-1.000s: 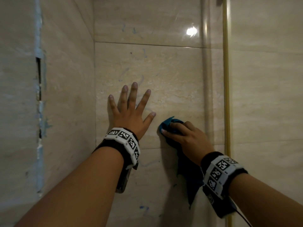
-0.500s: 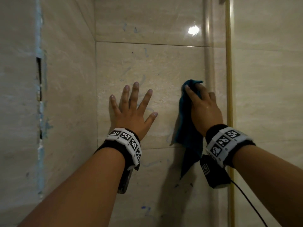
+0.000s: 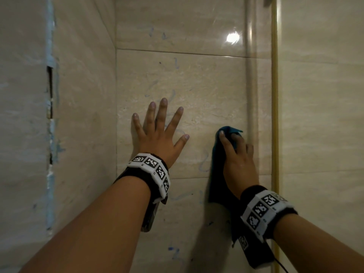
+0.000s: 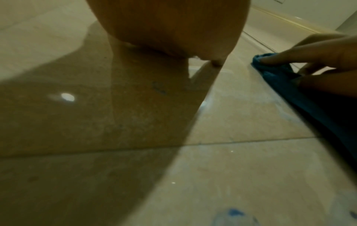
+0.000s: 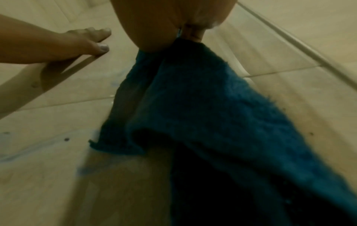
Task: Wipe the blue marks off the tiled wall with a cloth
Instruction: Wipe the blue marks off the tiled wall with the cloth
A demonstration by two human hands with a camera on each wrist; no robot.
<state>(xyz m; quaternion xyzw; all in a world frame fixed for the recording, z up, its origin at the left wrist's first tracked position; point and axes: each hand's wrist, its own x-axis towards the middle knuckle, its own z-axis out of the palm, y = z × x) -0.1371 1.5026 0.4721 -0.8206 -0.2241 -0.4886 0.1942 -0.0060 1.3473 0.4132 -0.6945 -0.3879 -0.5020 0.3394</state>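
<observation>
Hands number two in the head view: the left hand (image 3: 159, 138) lies flat with fingers spread on the glossy beige tiled wall (image 3: 197, 85), and the right hand (image 3: 239, 164) presses one dark teal terry cloth (image 3: 215, 164) against it, index finger extended. Several faint blue marks (image 3: 204, 164) show. In the left wrist view, a blue smudge (image 4: 234, 213) sits low. In the right wrist view, the cloth (image 5: 203, 114) hangs from under the palm.
</observation>
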